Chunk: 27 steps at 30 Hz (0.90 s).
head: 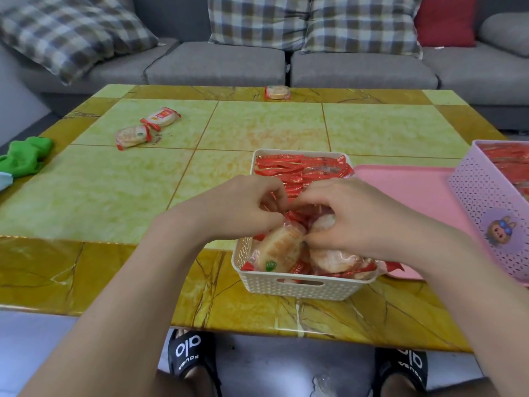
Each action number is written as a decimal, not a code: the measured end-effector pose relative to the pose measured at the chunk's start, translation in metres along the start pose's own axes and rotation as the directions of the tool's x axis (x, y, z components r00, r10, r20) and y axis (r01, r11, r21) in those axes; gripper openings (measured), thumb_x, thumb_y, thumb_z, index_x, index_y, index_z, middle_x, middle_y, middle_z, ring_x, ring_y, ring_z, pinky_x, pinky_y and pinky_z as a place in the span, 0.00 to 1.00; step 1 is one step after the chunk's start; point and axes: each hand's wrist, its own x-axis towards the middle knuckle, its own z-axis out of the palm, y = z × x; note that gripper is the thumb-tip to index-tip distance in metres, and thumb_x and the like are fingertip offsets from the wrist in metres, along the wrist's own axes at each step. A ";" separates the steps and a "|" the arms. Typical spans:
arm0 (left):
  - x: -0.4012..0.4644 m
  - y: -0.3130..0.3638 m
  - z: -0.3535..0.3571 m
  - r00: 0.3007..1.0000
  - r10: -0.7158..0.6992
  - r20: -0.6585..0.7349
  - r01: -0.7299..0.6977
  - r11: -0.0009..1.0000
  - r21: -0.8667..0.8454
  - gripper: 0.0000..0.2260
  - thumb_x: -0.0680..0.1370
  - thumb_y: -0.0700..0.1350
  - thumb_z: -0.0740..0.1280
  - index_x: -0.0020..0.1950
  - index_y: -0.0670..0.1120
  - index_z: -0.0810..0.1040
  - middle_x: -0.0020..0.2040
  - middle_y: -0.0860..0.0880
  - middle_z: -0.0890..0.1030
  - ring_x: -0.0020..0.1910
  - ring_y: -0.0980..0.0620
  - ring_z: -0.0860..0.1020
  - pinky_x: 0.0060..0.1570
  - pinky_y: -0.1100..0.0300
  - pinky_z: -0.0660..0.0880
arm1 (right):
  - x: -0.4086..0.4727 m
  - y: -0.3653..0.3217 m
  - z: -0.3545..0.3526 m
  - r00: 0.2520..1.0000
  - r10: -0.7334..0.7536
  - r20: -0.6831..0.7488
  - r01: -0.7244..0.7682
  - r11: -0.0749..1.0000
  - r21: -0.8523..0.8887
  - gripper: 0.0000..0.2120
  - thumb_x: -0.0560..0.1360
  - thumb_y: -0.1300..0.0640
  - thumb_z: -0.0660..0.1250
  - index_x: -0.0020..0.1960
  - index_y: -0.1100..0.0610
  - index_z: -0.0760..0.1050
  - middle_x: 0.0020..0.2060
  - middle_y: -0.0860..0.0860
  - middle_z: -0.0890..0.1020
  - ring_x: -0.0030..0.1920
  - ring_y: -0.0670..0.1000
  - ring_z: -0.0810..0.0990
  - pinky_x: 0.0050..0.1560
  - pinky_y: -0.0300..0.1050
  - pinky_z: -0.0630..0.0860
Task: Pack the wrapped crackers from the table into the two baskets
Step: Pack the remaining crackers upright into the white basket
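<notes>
**Both hands in the cream basket, fingers curled on wrapped crackers**

Behind everything, a grey sofa (217,63) with plaid cushions (71,32) and a red cushion (445,20). In front of it, a yellow-green tiled table (114,190), filling most of the view. On its right side, a pink tray (412,193), carrying a pink perforated basket (486,207) packed with red-wrapped crackers and marked with a cartoon sticker. Just left of the tray, near the table's front edge, a cream perforated basket (294,285), its far half filled with upright red wrappers, its near half holding loose wrapped crackers.

Over the cream basket, two bare forearms reaching in. Left hand (243,207): fingers curled tight, tips pinching the red crimped end of a wrapped cracker (279,247) that leans in the basket's near left corner. Right hand (352,219): fingers bent down and curled over another wrapped cracker (335,259) in the near right part, thumb tucked beneath; fingertips of both hands nearly meeting above the red wrappers.

On the table's left edge, a green cloth (27,156). Further in on the left, two wrapped crackers (147,127) lying end to end, touching. At the far edge, one lone wrapped cracker (277,92). Below the table, black slides (190,353) on both feet.
</notes>
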 end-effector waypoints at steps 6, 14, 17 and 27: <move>0.003 0.002 -0.003 0.997 -0.020 0.075 0.017 0.999 0.040 0.14 0.70 0.53 0.69 0.55 0.56 0.75 0.52 0.56 0.81 0.51 0.56 0.81 0.53 0.52 0.79 | -0.007 0.006 -0.006 1.000 0.016 -0.012 -0.015 0.996 0.092 0.24 0.67 0.51 0.74 0.63 0.42 0.77 0.54 0.37 0.81 0.54 0.40 0.77 0.56 0.41 0.74; 0.010 0.001 0.005 0.996 0.077 -0.034 -0.072 0.987 0.141 0.12 0.73 0.37 0.70 0.52 0.50 0.75 0.48 0.52 0.81 0.44 0.56 0.80 0.45 0.58 0.78 | -0.007 0.005 -0.003 1.000 -0.006 -0.009 0.007 0.998 0.061 0.22 0.64 0.41 0.69 0.58 0.39 0.78 0.51 0.36 0.80 0.53 0.39 0.77 0.58 0.46 0.72; 0.010 -0.001 0.005 0.994 0.093 -0.052 -0.087 0.989 0.119 0.11 0.73 0.37 0.69 0.52 0.50 0.77 0.48 0.52 0.82 0.44 0.55 0.80 0.46 0.57 0.79 | -0.005 0.003 0.000 0.999 -0.032 -0.010 0.031 0.999 -0.040 0.23 0.63 0.34 0.65 0.57 0.38 0.79 0.50 0.36 0.78 0.56 0.43 0.76 0.61 0.54 0.69; 0.005 -0.010 -0.001 0.980 0.125 -0.157 -0.108 0.988 0.112 0.12 0.72 0.37 0.70 0.51 0.51 0.78 0.44 0.53 0.81 0.41 0.56 0.80 0.42 0.60 0.77 | -0.005 0.008 0.000 0.999 -0.043 -0.029 0.040 0.994 -0.103 0.04 0.75 0.43 0.68 0.43 0.37 0.73 0.47 0.37 0.78 0.52 0.45 0.74 0.60 0.51 0.65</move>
